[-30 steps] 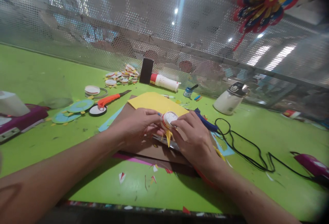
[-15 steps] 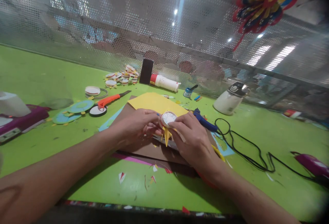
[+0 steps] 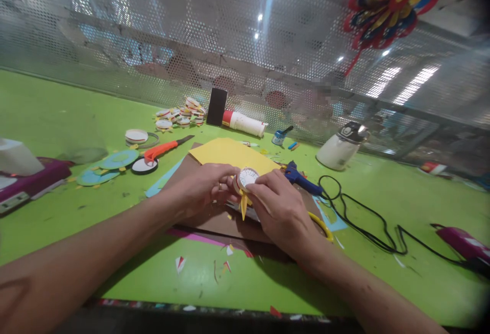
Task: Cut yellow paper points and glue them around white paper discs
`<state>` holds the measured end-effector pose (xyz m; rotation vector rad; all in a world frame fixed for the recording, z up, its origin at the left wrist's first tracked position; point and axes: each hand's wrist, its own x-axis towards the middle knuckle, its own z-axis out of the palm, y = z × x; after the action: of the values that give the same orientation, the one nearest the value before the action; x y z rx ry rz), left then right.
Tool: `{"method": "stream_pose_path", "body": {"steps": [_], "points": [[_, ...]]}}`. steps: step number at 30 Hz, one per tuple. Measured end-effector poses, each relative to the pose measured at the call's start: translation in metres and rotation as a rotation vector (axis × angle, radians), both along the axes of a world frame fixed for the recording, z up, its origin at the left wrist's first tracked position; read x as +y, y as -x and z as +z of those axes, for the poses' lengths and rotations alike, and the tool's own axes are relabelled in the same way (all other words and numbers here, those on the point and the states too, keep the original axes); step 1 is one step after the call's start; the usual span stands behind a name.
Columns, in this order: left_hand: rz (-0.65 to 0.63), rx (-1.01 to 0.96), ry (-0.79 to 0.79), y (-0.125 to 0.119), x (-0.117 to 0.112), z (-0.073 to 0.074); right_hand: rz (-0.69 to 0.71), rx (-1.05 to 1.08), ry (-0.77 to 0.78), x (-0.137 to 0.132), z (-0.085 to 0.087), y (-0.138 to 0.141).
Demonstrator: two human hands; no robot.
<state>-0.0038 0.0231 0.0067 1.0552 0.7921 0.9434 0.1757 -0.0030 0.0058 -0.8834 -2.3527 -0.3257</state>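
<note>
Both my hands pinch a small round paper disc, white with a red rim and yellow pointed petals hanging below it. My left hand grips its left edge with closed fingers. My right hand closes on its right side from above. The disc is held just over a brown card sheet with a yellow paper sheet lying on it. A blue glue gun lies just right of my right hand.
On the green table lie an orange utility knife, blue paper circles, a pile of finished discs, a glue bottle, a black cable, a white kettle-like jug and paper scraps. A mesh wall stands behind.
My hands and the disc have shifted slightly left, uncovering more of the blue glue gun. The grip on the disc is the same.
</note>
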Motion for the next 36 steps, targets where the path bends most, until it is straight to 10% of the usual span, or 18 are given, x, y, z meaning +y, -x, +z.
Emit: {"method": "stream_pose_path", "body": {"steps": [11,21,36], "points": [[0.055,-0.072,0.108,0.005,0.005,-0.003,-0.013,0.409,0.205,0.006,0.013,-0.008],[0.065,-0.205,0.159,0.003,0.001,0.005,-0.002,0.78,1.152,0.013,0.016,-0.01],[-0.101,-0.242,0.102,0.005,0.0,0.0,0.079,0.683,0.879,0.006,0.021,-0.008]]}}
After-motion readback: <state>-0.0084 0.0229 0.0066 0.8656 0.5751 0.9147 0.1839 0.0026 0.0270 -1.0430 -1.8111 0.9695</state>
